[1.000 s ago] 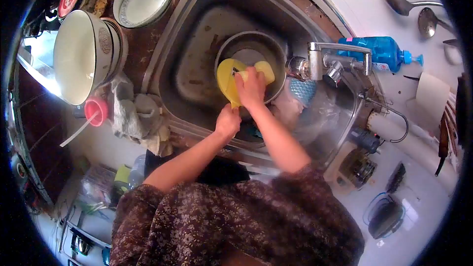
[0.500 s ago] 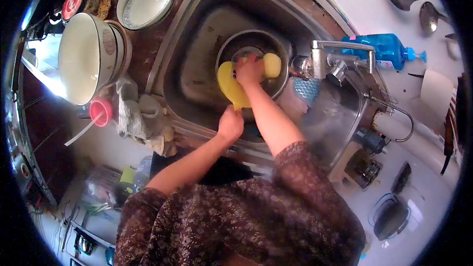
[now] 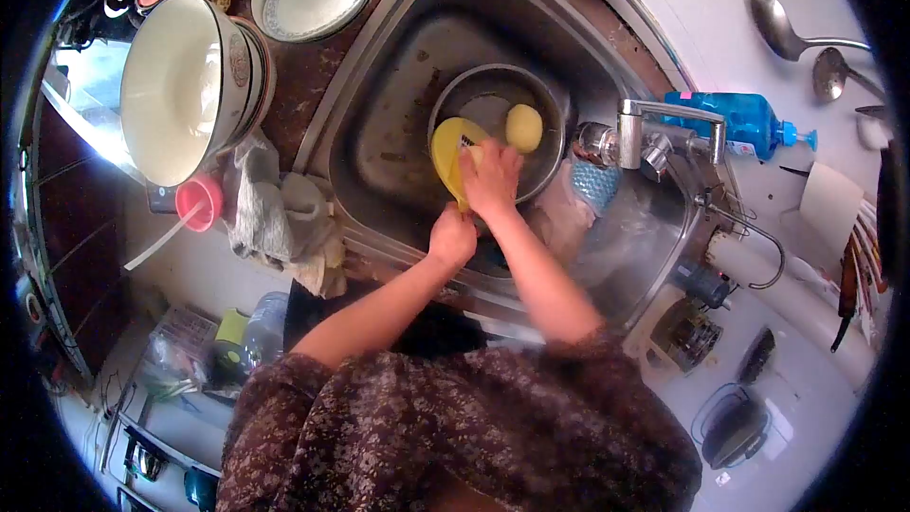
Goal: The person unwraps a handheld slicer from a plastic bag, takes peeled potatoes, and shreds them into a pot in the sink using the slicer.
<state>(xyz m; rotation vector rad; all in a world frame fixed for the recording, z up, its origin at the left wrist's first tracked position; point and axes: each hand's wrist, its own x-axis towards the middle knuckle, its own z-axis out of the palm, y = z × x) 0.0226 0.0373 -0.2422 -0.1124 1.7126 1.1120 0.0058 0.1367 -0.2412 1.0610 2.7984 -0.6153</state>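
Evidently my left hand (image 3: 453, 236) is closed round the narrow end of a flat yellow plastic tool (image 3: 447, 154) with a slotted patch, apparently to steady it. My right hand (image 3: 491, 177) is half curled over its face, fingers bent, pressing by the look of it; I cannot tell what, if anything, lies beneath the fingers. The tool's broad end slopes over a round grey metal pot (image 3: 559, 120), presumably for support. Inside the pot, beside my right fingertips, a pale-yellow rounded lump (image 3: 523, 128) rests untouched, within easy reach. The pot sits in a stainless-steel sink (image 3: 377, 85), near a chrome tap (image 3: 629, 137). Outward: brown desk (image 3: 305, 74), cream bowls (image 3: 171, 90) stacked tilted, likely to save room.
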